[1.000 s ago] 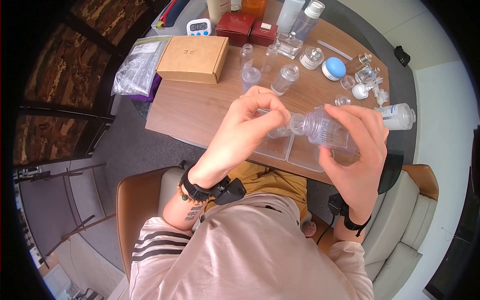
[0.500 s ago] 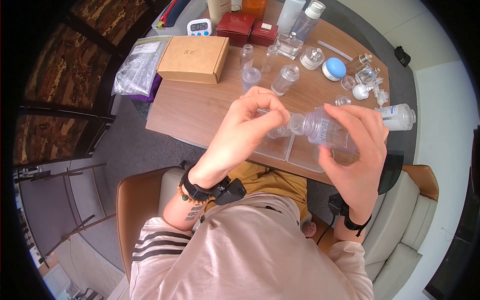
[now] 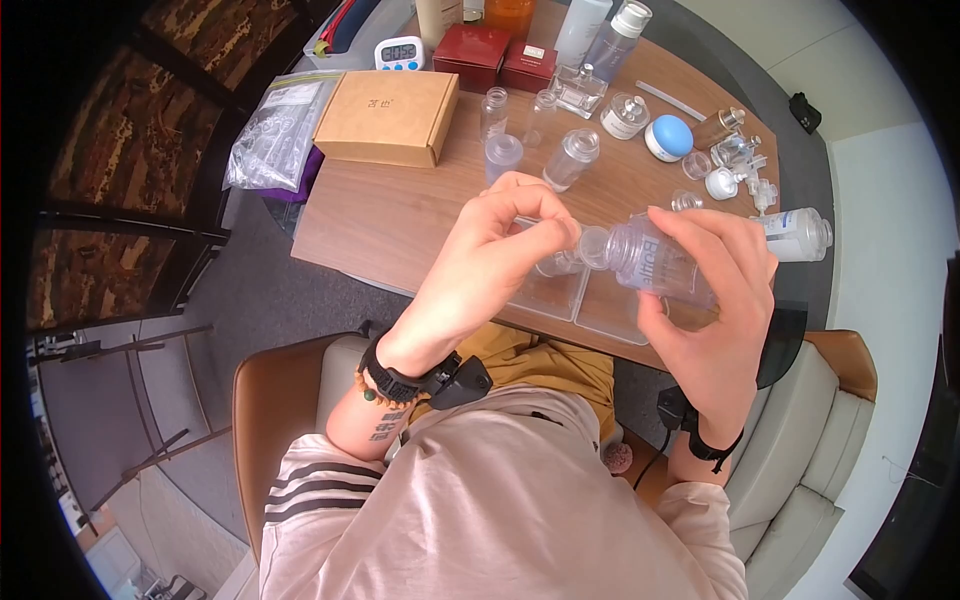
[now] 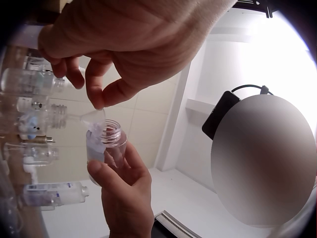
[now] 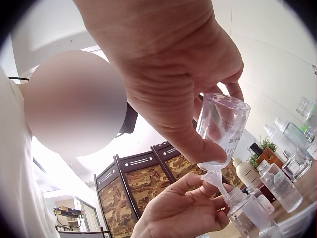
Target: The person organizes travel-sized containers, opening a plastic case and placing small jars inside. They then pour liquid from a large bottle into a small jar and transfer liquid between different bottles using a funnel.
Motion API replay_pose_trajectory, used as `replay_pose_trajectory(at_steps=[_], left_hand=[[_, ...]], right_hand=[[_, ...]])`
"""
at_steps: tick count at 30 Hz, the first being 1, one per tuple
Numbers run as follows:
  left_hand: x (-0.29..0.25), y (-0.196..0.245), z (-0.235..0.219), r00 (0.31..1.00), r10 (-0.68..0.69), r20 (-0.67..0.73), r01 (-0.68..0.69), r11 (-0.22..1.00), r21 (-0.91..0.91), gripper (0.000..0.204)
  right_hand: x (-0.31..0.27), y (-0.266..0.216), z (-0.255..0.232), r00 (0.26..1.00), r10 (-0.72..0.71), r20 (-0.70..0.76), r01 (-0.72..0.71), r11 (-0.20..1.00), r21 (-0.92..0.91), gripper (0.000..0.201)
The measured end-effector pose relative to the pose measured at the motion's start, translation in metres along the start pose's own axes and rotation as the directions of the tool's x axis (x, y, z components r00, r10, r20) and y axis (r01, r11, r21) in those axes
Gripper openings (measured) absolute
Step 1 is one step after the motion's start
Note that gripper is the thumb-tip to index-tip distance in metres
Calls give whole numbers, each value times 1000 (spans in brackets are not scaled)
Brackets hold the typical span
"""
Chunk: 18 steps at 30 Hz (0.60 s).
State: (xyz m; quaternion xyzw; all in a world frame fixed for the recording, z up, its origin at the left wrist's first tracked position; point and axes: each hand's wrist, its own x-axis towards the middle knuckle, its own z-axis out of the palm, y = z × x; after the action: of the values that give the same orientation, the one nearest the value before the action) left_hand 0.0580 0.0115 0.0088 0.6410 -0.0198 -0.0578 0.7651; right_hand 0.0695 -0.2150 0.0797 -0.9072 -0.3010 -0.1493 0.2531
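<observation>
Thumb and forefinger of the left hand pinch the rim of a small clear funnel. Curled round a clear, purple-tinted bottle are the fingers of the right hand. That bottle tilts with its open mouth at the funnel's wide end. The funnel's stem points into the neck of another clear bottle. Liquid in the funnel cannot be made out.
Under the hands lies a clear divided tray. Several clear bottles, including one, stand behind it. A cardboard box and timer are left, red boxes at the back, a blue-lidded jar and labelled bottle right.
</observation>
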Motion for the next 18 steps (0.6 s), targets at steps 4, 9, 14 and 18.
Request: replay_pose_trajectory(at_steps=[4,9,14,18], left_hand=[[0,0,0,1000,-7,-7,7,1000,-23,10],[0,0,1,1000,-2,-4,2,1000,-24,9],[0,0,0,1000,2,-2,-3,1000,-19,10],[0,0,1,1000,-1,-1,1,1000,-18,9]], right_hand=[[1,-1,0,1000,-4,0,4,1000,-9,61],[1,-1,0,1000,-4,-3,4,1000,-4,61],[1,-1,-1,1000,-1,-4,1,1000,-1,60],[1,-2,-1,1000,6,-3,-6,1000,-1,59]])
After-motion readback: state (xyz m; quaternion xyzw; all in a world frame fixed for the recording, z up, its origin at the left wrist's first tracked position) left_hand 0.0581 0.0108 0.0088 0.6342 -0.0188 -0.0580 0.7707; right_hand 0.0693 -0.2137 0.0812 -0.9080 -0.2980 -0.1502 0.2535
